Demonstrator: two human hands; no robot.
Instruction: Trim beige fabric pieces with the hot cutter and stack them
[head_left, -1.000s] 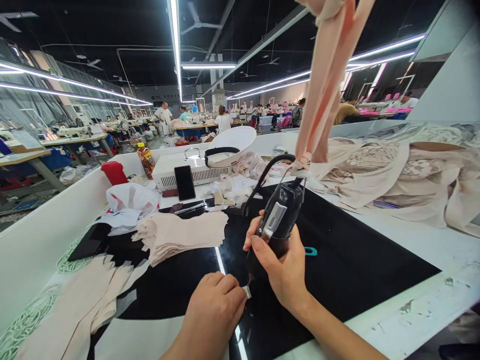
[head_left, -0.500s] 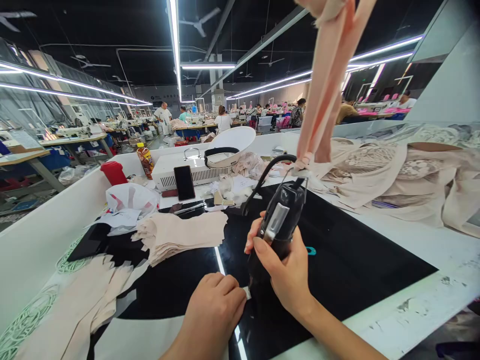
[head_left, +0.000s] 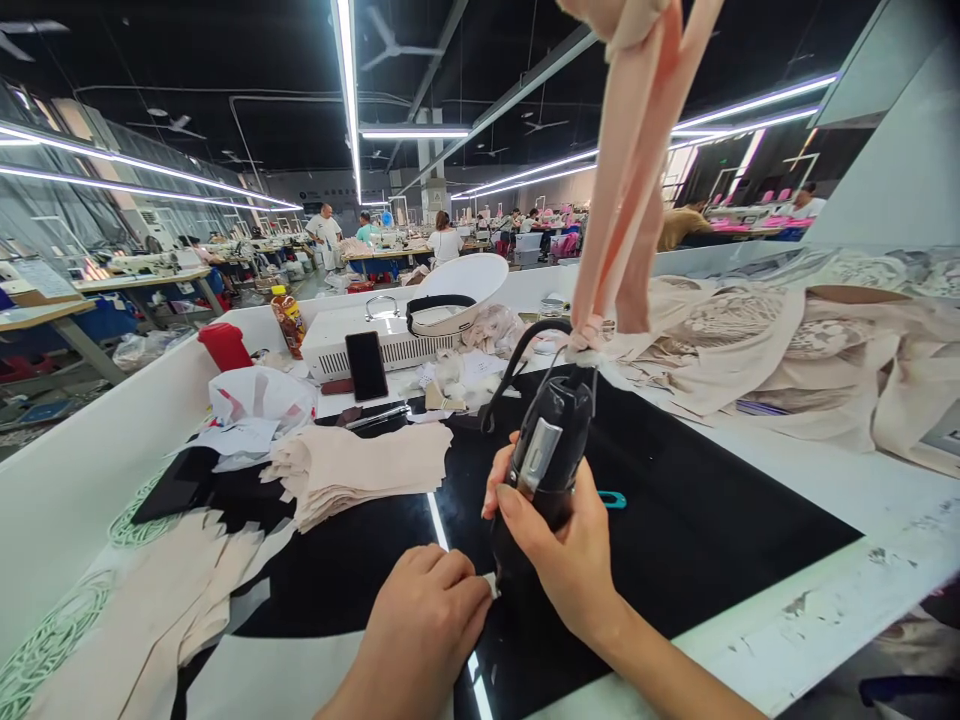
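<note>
My right hand is wrapped round a black handheld tool, held upright with its tip down on the glossy black work surface. The tool hangs from pink fabric strips tied at its top. My left hand is closed in a pinch on a small pale piece right at the tool's tip. A stack of beige cut fabric pieces lies to the left of my hands.
More beige pieces lie at front left. Behind are a white machine with a phone leaning on it, a red cup, a bottle. Lace fabric is heaped at right. People work at distant tables.
The view has shifted a little; both hands and the tool sit slightly further left and keep the same grip.
</note>
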